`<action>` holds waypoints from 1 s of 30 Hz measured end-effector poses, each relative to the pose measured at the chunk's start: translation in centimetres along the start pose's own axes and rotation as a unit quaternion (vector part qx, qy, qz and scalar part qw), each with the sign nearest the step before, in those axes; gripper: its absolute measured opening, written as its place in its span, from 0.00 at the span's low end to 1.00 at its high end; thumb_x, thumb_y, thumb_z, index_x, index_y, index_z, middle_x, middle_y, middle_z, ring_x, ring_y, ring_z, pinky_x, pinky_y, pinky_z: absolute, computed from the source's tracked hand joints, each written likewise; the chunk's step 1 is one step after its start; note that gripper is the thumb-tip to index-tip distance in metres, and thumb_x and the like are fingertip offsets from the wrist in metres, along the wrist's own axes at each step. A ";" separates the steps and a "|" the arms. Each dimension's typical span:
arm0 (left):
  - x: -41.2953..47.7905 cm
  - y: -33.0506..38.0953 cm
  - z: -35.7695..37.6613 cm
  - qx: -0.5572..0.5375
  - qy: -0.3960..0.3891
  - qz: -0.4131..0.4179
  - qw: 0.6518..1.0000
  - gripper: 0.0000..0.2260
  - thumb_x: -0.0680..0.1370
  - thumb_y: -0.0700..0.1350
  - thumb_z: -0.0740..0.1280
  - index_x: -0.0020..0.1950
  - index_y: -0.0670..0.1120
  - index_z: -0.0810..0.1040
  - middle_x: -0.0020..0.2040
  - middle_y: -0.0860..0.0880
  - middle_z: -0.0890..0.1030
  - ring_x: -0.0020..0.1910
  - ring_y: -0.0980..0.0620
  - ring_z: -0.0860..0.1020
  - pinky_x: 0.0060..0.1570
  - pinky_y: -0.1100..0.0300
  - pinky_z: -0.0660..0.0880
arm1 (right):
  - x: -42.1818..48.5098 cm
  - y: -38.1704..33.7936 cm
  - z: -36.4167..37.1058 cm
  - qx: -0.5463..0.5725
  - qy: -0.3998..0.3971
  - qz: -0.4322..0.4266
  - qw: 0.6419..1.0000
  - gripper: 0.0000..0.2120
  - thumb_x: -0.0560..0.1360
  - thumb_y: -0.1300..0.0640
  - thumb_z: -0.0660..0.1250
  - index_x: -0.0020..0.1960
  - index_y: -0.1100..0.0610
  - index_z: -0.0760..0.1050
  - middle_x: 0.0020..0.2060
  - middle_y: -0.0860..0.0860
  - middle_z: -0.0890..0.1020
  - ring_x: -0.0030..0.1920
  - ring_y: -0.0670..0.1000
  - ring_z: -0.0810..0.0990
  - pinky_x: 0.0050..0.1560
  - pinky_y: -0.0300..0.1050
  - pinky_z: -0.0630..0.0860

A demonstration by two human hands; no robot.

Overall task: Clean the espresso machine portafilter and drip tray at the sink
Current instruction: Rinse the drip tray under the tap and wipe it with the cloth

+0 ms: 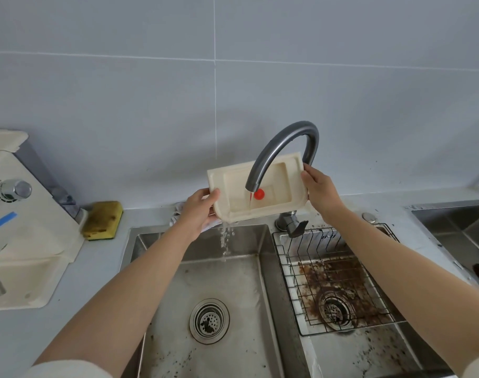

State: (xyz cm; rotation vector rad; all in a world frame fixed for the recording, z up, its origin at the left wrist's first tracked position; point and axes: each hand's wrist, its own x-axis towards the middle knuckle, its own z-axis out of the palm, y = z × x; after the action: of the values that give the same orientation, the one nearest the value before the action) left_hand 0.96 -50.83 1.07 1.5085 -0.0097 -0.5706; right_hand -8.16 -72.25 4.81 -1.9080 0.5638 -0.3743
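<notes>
The cream drip tray (271,181), with a red float (259,194) inside, is tilted up under the grey faucet spout (280,148). Water runs from the spout into it and spills off its lower left corner into the left sink basin (222,285). My left hand (198,211) grips the tray's left edge. On the tray's right edge, my right hand (318,190) holds it by thumb and fingers. The portafilter is not clearly in view.
The right basin holds a black wire rack (333,276) over coffee grounds and a drain. A cream espresso machine (22,230) stands on the left counter with a yellow sponge (103,219) beside it. The faucet lever (294,226) sits behind the divider. Another steel sink (456,227) lies far right.
</notes>
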 end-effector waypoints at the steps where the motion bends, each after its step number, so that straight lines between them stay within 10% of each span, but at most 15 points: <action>1: -0.1 0.0 -0.2 -0.002 0.001 0.005 1.000 0.17 0.80 0.44 0.61 0.67 0.40 0.67 0.62 0.40 0.76 0.54 0.44 0.78 0.49 0.55 0.77 | 0.0 0.2 0.1 0.000 -0.005 -0.008 1.000 0.19 0.82 0.55 0.50 0.71 0.55 0.65 0.53 0.50 0.75 0.51 0.49 0.73 0.50 0.42 0.71; 7: -0.9 -0.3 -1.7 -0.018 -0.007 0.013 1.000 0.10 0.79 0.44 0.62 0.59 0.45 0.68 0.59 0.43 0.76 0.47 0.49 0.79 0.36 0.63 0.81 | -0.5 1.1 1.2 0.021 -0.027 -0.035 0.999 0.19 0.82 0.56 0.50 0.72 0.54 0.63 0.57 0.49 0.74 0.58 0.50 0.74 0.62 0.50 0.72; 16: -2.4 -2.3 -4.5 -0.013 -0.006 0.020 1.000 0.06 0.79 0.44 0.62 0.54 0.46 0.69 0.60 0.43 0.74 0.57 0.44 0.75 0.56 0.49 0.74 | -2.3 2.5 3.9 0.054 -0.057 -0.003 0.997 0.16 0.81 0.58 0.50 0.66 0.50 0.69 0.51 0.46 0.77 0.57 0.51 0.74 0.65 0.54 0.71; 30: -5.0 -7.2 -8.7 -0.113 0.020 -0.019 0.993 0.02 0.80 0.43 0.59 0.51 0.45 0.69 0.53 0.46 0.77 0.52 0.47 0.77 0.55 0.47 0.74 | -4.9 4.5 8.7 0.056 -0.140 0.051 0.987 0.17 0.81 0.58 0.51 0.66 0.49 0.69 0.53 0.48 0.78 0.58 0.52 0.75 0.65 0.54 0.71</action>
State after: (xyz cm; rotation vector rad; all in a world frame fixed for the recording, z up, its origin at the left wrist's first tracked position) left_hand -2.83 -40.65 -4.76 1.3009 0.1119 -0.5526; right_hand -8.87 -64.32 -2.68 -1.7767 0.4408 -0.0663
